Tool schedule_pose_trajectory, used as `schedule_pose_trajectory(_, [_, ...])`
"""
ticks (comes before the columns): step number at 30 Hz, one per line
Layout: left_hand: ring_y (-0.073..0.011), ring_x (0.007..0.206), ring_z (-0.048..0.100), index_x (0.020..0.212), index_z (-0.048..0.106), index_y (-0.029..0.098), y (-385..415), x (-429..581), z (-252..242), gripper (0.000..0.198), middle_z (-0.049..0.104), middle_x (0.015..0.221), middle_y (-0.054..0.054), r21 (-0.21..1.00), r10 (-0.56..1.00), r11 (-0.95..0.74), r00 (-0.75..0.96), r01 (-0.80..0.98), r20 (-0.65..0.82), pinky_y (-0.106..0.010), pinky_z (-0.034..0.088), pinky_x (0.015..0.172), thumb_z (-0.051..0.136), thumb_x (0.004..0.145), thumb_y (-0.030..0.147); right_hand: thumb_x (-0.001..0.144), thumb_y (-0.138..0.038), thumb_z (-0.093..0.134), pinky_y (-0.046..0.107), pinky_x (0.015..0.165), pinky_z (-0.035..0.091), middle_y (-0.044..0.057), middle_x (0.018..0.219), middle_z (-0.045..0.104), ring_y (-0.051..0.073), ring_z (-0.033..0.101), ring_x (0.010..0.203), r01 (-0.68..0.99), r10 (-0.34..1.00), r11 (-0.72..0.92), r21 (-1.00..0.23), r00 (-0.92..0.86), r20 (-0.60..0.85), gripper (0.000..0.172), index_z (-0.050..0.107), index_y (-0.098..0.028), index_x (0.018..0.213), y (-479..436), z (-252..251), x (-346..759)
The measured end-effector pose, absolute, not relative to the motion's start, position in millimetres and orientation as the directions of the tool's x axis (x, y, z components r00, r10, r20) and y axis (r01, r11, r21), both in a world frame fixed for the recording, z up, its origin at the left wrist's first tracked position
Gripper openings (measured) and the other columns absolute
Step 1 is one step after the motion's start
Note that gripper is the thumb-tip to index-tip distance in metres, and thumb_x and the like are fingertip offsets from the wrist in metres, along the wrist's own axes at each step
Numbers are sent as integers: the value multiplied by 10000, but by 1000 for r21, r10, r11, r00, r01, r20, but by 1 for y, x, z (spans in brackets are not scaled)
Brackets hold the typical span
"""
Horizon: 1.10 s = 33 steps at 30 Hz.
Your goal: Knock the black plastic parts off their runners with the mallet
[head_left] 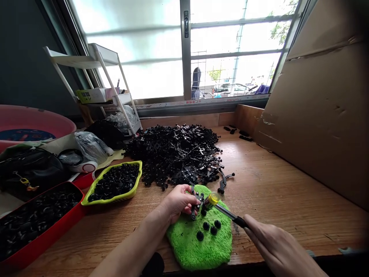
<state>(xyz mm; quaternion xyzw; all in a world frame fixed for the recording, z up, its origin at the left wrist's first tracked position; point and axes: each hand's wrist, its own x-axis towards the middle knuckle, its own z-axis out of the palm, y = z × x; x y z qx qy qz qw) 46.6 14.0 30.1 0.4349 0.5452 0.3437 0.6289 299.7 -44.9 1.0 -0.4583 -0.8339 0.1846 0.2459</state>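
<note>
My left hand [180, 202] pinches a black jointed bracket [193, 216] over a fluffy green cloth [198, 254]. In my right hand [273, 238] is a mallet [227, 212] with a yellow translucent face, a metal shaft and a black grip. Its head is beside the bracket, right above a small black round cap [203, 211]; whether they touch I cannot tell. Several more black round caps [206, 226] lie on the cloth in front of my left fingers. Part of the bracket is hidden behind the fingers and mallet head.
A large heap of black brackets [178, 154] covers the back of the wooden table [268, 184]. To the left stand a yellow basket [140, 173] and a red bin [54, 234], both holding small black parts. A cardboard sheet [319, 115] leans at right; a white rack [103, 61] stands back left.
</note>
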Motion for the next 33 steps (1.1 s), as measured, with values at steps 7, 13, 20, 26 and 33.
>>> schedule_pose_trajectory(7, [-82,373,534,777,440,157,14,47,27,248,557,550,39,928,912,371,176,27,-370,-129,318,309,605,609,76,981,-318,281,270,525,351,-14,704,543,198,533,576,541,821,567,-621,-432,372,179,452,-293,1027,-46,19,297])
schedule_pose_trajectory(13, [-86,376,538,772,438,154,15,46,24,236,554,562,31,929,912,369,176,41,-370,-134,332,315,603,624,74,984,-395,250,283,533,344,13,757,551,212,527,629,655,858,501,-565,-460,228,242,458,-279,1022,-47,21,296])
schedule_pose_trajectory(20, [-78,356,515,746,444,153,13,46,24,254,563,554,24,928,913,370,167,50,-373,-140,330,324,650,615,83,966,-462,232,314,552,354,21,737,569,257,544,656,764,889,442,-470,-443,115,324,498,-285,1024,-45,19,293])
schedule_pose_trajectory(26, [-110,508,604,777,479,135,4,44,29,292,594,644,-5,924,928,363,136,-118,-347,-163,446,430,722,616,144,938,-476,323,249,554,402,9,699,556,245,560,744,526,904,423,-738,-305,301,319,550,-261,876,-59,20,300])
schedule_pose_trajectory(33, [-119,572,629,855,543,103,-1,54,33,283,641,731,-55,895,908,403,207,-192,-365,-168,491,497,722,639,144,926,-468,378,234,539,418,-13,684,565,205,547,625,401,914,389,-830,-280,293,307,574,-252,828,-63,-2,299])
